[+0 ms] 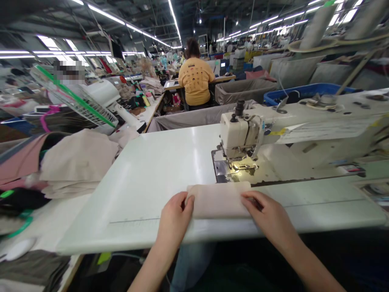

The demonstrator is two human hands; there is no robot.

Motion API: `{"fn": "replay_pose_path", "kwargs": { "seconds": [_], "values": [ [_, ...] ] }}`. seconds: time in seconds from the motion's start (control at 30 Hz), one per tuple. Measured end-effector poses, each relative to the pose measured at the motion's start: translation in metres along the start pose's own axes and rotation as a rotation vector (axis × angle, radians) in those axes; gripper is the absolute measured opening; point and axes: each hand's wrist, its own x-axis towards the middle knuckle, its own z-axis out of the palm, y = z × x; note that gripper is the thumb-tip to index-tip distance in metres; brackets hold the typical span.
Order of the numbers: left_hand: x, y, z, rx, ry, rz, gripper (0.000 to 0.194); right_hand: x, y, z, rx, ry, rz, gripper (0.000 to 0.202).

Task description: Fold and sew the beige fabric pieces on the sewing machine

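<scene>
A beige fabric piece (221, 201), roughly rectangular, lies on the pale sewing table (146, 170) near its front edge. Its left end is pinched between the thumb and fingers of my left hand (176, 213). My right hand (264, 209) grips the opposite end the same way. Just beyond the cloth stands the head of a sewing machine (241, 136), whose lit needle area (243, 166) is apart from the fabric. The fingertips under the cloth are partly hidden.
Piled beige fabric (79, 162) sits left of the table, beside a white fan (105, 95) with a green-rimmed guard. Ahead are a cloth-lined bin (188, 117), a blue basket (316, 89) and a seated person in a yellow shirt (196, 79). The machine's arm (322, 117) spans the right.
</scene>
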Motion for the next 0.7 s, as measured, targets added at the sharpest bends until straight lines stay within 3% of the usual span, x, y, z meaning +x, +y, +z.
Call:
{"fn": "replay_pose_path", "kwargs": {
  "seconds": [0.17, 0.3, 0.43, 0.57, 0.7],
  "values": [
    [-0.006, -0.002, -0.001, -0.053, 0.018, -0.007, 0.035, -0.006, 0.003, -0.003, -0.057, -0.03, 0.01, 0.024],
    [-0.009, -0.001, 0.001, -0.118, 0.02, -0.068, 0.026, -0.007, 0.002, -0.007, -0.09, -0.038, 0.011, 0.024],
    [-0.01, 0.0, 0.004, -0.182, 0.039, -0.117, 0.037, -0.005, 0.004, -0.01, -0.117, -0.058, 0.012, 0.025],
    [-0.01, -0.002, 0.004, -0.168, 0.021, -0.026, 0.016, -0.003, 0.008, -0.013, -0.149, -0.076, 0.007, 0.026],
    [-0.009, -0.005, 0.005, -0.134, 0.025, 0.129, 0.019, -0.003, 0.01, -0.013, -0.179, -0.072, -0.004, 0.026]
  ]
}}
